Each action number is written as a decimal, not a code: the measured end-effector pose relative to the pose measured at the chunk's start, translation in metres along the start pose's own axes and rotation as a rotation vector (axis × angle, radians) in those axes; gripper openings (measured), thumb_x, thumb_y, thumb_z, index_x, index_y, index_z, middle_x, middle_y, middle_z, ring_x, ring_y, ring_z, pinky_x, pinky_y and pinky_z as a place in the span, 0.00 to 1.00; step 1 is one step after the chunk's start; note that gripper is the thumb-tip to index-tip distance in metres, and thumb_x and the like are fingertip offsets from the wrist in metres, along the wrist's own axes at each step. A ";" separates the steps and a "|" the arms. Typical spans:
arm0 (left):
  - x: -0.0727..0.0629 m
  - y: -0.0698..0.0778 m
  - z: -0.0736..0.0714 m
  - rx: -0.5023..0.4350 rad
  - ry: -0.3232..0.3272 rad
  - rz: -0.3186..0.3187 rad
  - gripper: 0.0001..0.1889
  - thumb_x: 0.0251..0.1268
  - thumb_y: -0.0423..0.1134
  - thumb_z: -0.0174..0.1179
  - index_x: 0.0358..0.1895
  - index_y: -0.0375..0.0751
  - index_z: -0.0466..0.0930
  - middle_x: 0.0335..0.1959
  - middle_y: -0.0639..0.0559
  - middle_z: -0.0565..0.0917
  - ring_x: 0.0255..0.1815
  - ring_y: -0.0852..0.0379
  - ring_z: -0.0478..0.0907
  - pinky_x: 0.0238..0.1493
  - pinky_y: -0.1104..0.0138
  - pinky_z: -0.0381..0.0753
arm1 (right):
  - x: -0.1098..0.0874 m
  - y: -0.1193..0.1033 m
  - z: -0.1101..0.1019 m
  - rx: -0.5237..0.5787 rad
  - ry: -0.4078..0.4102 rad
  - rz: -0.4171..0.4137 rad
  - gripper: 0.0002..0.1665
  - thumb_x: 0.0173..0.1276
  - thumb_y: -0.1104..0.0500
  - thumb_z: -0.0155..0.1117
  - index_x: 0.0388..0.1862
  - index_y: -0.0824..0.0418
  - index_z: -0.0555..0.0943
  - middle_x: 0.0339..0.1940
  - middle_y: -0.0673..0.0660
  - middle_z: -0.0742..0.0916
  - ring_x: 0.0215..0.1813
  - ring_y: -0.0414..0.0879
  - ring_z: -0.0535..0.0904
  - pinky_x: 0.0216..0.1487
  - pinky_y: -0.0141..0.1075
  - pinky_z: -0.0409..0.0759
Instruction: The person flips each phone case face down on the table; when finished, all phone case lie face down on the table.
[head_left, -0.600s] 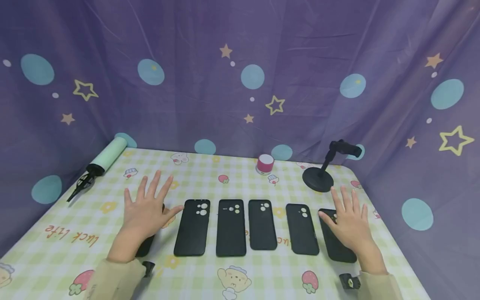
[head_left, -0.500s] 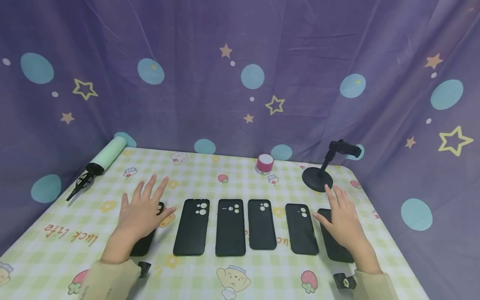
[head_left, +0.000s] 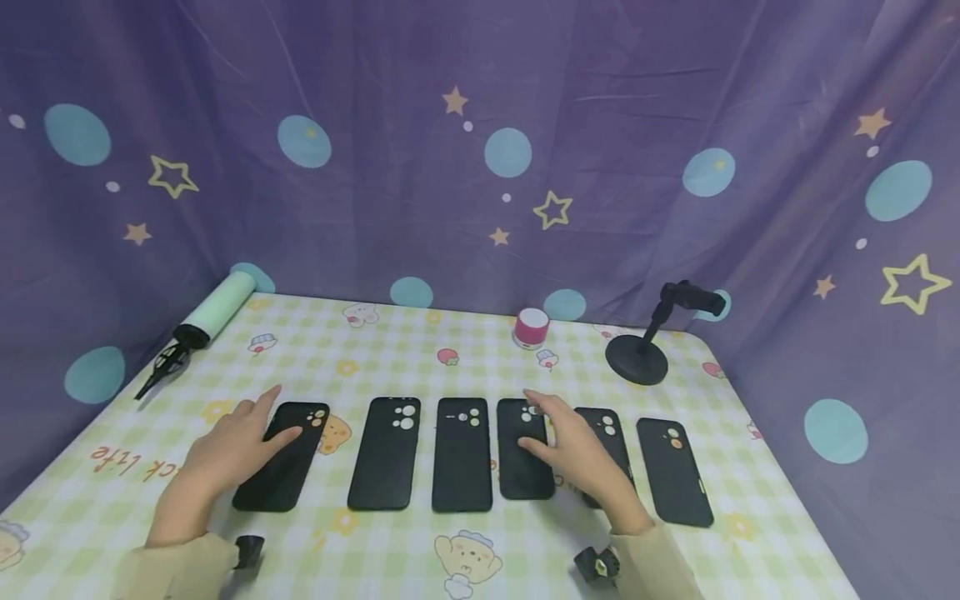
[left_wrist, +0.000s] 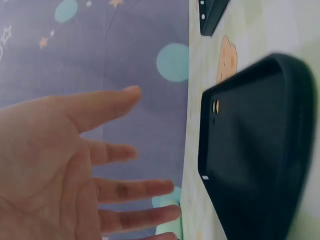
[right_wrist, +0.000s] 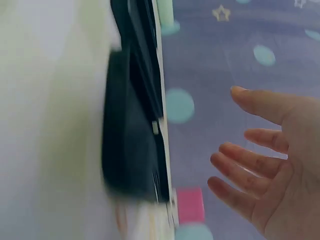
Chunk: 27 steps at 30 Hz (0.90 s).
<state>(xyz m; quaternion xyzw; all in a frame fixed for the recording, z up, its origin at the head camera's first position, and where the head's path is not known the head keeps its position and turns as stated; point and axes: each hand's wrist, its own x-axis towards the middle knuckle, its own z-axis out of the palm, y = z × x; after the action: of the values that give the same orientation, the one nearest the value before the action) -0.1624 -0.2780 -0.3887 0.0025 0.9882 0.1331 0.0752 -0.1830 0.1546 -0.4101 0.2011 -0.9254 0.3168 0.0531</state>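
Note:
Several black phone cases lie in a row, each with round camera holes at its top end. My left hand (head_left: 232,446) is over the left edge of the leftmost phone case (head_left: 281,475), thumb and index finger spread. In the left wrist view that hand (left_wrist: 55,160) holds nothing, with the hollow phone case (left_wrist: 250,150) beside it. My right hand (head_left: 577,446) hovers across the fourth phone case (head_left: 525,479) and partly hides the fifth phone case (head_left: 621,454). Its fingers (right_wrist: 245,170) are loosely bent around nothing in the right wrist view. The rightmost phone case (head_left: 675,479) is uncovered.
Behind the row stand a small pink-and-white cylinder (head_left: 531,330) and a black stand with a round base (head_left: 636,360). A mint-green hand pump with a black nozzle (head_left: 217,310) lies at the back left. A purple curtain (head_left: 420,200) hangs behind the checked tablecloth (head_left: 405,358).
My right hand has swung left from the rightmost phone case to the fourth and fifth. My left hand has moved left and lower, uncovering most of the leftmost case. The cases stay put.

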 end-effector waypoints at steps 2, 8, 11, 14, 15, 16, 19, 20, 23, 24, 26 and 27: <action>0.001 -0.007 -0.001 -0.028 -0.022 -0.019 0.50 0.66 0.69 0.46 0.72 0.26 0.51 0.59 0.18 0.64 0.52 0.23 0.72 0.36 0.43 0.78 | 0.005 -0.012 0.011 0.037 -0.034 -0.036 0.39 0.60 0.58 0.72 0.70 0.60 0.68 0.61 0.58 0.80 0.59 0.52 0.79 0.60 0.48 0.78; 0.006 -0.026 0.001 -0.162 -0.038 0.011 0.41 0.72 0.61 0.47 0.67 0.22 0.57 0.52 0.25 0.73 0.51 0.32 0.75 0.41 0.47 0.78 | 0.022 -0.041 0.042 0.106 -0.171 -0.088 0.38 0.64 0.55 0.69 0.71 0.57 0.67 0.62 0.56 0.80 0.60 0.49 0.78 0.59 0.45 0.79; 0.008 -0.031 0.003 -0.197 -0.040 0.031 0.38 0.73 0.57 0.48 0.65 0.20 0.59 0.51 0.24 0.75 0.51 0.32 0.75 0.42 0.48 0.78 | 0.032 -0.053 0.057 0.143 -0.221 -0.096 0.38 0.65 0.54 0.68 0.71 0.56 0.66 0.63 0.54 0.79 0.61 0.47 0.78 0.60 0.43 0.79; 0.010 -0.035 0.006 -0.213 -0.051 0.031 0.37 0.73 0.55 0.50 0.63 0.18 0.61 0.51 0.22 0.75 0.51 0.30 0.76 0.44 0.47 0.79 | 0.040 -0.066 0.069 0.166 -0.254 -0.115 0.37 0.65 0.54 0.68 0.71 0.56 0.66 0.63 0.54 0.79 0.61 0.46 0.78 0.64 0.43 0.76; 0.010 -0.035 0.007 -0.214 -0.059 0.024 0.37 0.73 0.55 0.50 0.62 0.18 0.62 0.51 0.22 0.76 0.51 0.30 0.76 0.44 0.47 0.79 | 0.043 -0.070 0.073 0.170 -0.261 -0.124 0.37 0.65 0.54 0.68 0.71 0.56 0.67 0.63 0.54 0.79 0.61 0.45 0.78 0.64 0.42 0.77; 0.011 -0.036 0.007 -0.218 -0.066 0.016 0.37 0.73 0.55 0.50 0.62 0.18 0.62 0.51 0.22 0.76 0.51 0.30 0.76 0.44 0.47 0.79 | 0.044 -0.074 0.076 0.177 -0.270 -0.128 0.37 0.66 0.53 0.67 0.71 0.56 0.66 0.63 0.54 0.79 0.60 0.45 0.79 0.63 0.41 0.77; 0.011 -0.037 0.008 -0.225 -0.082 -0.014 0.37 0.72 0.57 0.50 0.61 0.19 0.64 0.51 0.22 0.77 0.51 0.30 0.76 0.43 0.47 0.79 | 0.049 -0.085 0.084 0.209 -0.293 -0.135 0.37 0.66 0.52 0.67 0.72 0.55 0.66 0.62 0.54 0.80 0.60 0.45 0.79 0.58 0.35 0.80; 0.011 -0.037 0.008 -0.226 -0.083 -0.021 0.37 0.71 0.58 0.50 0.60 0.20 0.65 0.50 0.23 0.77 0.50 0.31 0.77 0.43 0.47 0.79 | 0.050 -0.088 0.087 0.228 -0.300 -0.134 0.37 0.66 0.52 0.67 0.72 0.55 0.66 0.62 0.54 0.80 0.60 0.45 0.79 0.57 0.34 0.80; 0.010 -0.037 0.008 -0.232 -0.087 -0.037 0.37 0.71 0.59 0.51 0.59 0.21 0.66 0.50 0.23 0.77 0.50 0.31 0.77 0.43 0.48 0.79 | 0.055 -0.095 0.097 0.293 -0.319 -0.126 0.36 0.66 0.53 0.67 0.71 0.55 0.66 0.61 0.54 0.80 0.60 0.44 0.79 0.55 0.31 0.80; 0.010 -0.038 0.008 -0.235 -0.085 -0.038 0.36 0.71 0.58 0.51 0.59 0.21 0.67 0.49 0.24 0.78 0.49 0.32 0.77 0.42 0.48 0.79 | 0.056 -0.097 0.101 0.308 -0.322 -0.123 0.36 0.66 0.53 0.67 0.71 0.56 0.67 0.60 0.54 0.81 0.59 0.43 0.79 0.54 0.29 0.80; 0.010 -0.038 0.009 -0.243 -0.085 -0.040 0.36 0.70 0.58 0.52 0.58 0.22 0.67 0.49 0.25 0.78 0.48 0.33 0.78 0.42 0.48 0.78 | 0.058 -0.101 0.108 0.343 -0.327 -0.121 0.36 0.65 0.54 0.68 0.70 0.57 0.67 0.60 0.55 0.81 0.58 0.42 0.79 0.53 0.27 0.80; 0.010 -0.039 0.009 -0.246 -0.082 -0.041 0.35 0.70 0.58 0.52 0.58 0.22 0.68 0.48 0.25 0.78 0.47 0.34 0.78 0.42 0.49 0.78 | 0.059 -0.103 0.111 0.356 -0.328 -0.120 0.35 0.65 0.55 0.68 0.70 0.57 0.68 0.59 0.54 0.82 0.58 0.41 0.79 0.52 0.25 0.80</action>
<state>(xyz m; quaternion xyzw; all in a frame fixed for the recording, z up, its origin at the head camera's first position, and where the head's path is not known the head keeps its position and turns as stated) -0.1703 -0.3127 -0.4090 -0.0214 0.9604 0.2518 0.1177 -0.1917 -0.0071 -0.4263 0.3104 -0.8378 0.4341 -0.1152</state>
